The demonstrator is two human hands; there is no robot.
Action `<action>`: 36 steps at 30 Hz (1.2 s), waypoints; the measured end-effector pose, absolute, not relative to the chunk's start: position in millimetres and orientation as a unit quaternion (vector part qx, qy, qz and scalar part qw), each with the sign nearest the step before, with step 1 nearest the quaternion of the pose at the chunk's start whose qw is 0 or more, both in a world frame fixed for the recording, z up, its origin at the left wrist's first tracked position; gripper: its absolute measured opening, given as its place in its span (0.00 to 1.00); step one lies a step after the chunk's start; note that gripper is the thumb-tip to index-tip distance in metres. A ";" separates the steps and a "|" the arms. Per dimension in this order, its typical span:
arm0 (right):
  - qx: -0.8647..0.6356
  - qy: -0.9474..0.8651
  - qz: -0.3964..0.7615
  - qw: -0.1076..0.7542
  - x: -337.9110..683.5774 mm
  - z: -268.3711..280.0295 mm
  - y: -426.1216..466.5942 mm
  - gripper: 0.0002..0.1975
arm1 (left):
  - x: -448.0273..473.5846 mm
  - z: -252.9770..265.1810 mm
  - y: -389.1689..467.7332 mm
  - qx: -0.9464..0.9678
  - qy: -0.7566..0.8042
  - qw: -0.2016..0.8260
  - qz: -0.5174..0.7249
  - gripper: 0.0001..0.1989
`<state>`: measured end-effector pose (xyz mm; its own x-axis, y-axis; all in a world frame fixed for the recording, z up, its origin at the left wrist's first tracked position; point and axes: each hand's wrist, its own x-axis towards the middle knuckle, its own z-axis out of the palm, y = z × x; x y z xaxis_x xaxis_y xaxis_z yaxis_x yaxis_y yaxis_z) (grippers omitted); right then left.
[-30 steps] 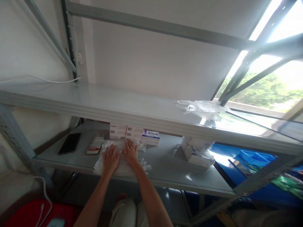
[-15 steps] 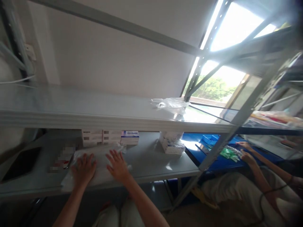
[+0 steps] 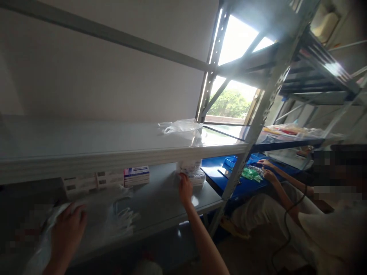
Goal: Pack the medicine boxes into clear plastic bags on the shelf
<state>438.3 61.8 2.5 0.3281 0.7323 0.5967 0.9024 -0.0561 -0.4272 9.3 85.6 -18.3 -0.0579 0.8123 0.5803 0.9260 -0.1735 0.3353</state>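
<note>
My left hand (image 3: 69, 227) lies on a crumpled clear plastic bag (image 3: 99, 214) on the lower shelf, its fingers slightly bent and spread. My right hand (image 3: 185, 189) is stretched further along that shelf. Its fingers are drawn together at the left edge of another clear plastic bag (image 3: 187, 166), which wraps a stack of small white boxes (image 3: 197, 179); the fingertips are partly hidden. Behind the flat bag stand white cartons (image 3: 82, 181) and a blue-and-white box (image 3: 137, 175).
The upper shelf's front edge (image 3: 120, 158) runs above my hands, with a plastic bag (image 3: 183, 126) on it. A slanting metal post (image 3: 243, 160) stands at right. Beyond, a co-worker's hands (image 3: 266, 172) handle green items (image 3: 251, 173) on a blue table.
My right hand has left the flat bag and moved right to the bagged boxes. My left hand stays on the flat bag. The view has turned right.
</note>
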 end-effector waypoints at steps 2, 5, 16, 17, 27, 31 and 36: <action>-0.776 -0.529 -0.135 0.317 490.4 19.7 72.2 0.25 | 36.1 -7.9 91.4 -0.714 -0.599 0.082 -0.353 0.19; -0.798 -0.565 -0.131 0.164 545.9 34.4 84.4 0.25 | 94.0 -1.1 102.7 -0.774 -0.521 0.012 -0.361 0.17; -0.719 -0.686 -0.096 0.046 590.5 48.1 114.2 0.14 | 287.8 -2.3 133.0 -0.868 -0.350 -0.206 -0.285 0.13; -0.712 -0.695 -0.094 0.045 589.1 49.8 115.8 0.13 | 306.6 3.3 136.1 -0.867 -0.360 -0.192 -0.286 0.13; -0.695 -0.707 -0.071 0.104 603.7 69.3 104.2 0.14 | 454.6 18.9 141.5 -0.875 -0.316 -0.194 -0.312 0.18; -0.646 -0.750 -0.036 0.139 598.7 73.9 94.9 0.14 | 458.9 17.1 140.2 -0.867 -0.314 -0.199 -0.332 0.15; -0.600 -0.757 0.014 0.259 566.2 72.8 85.8 0.13 | 421.6 33.9 140.5 -0.874 -0.292 -0.192 -0.339 0.12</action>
<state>566.2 85.8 72.8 -0.1466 0.9152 0.3754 0.9006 0.2805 -0.3321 421.6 140.5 33.9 0.6006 0.6395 0.4799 0.3800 -0.7564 0.5324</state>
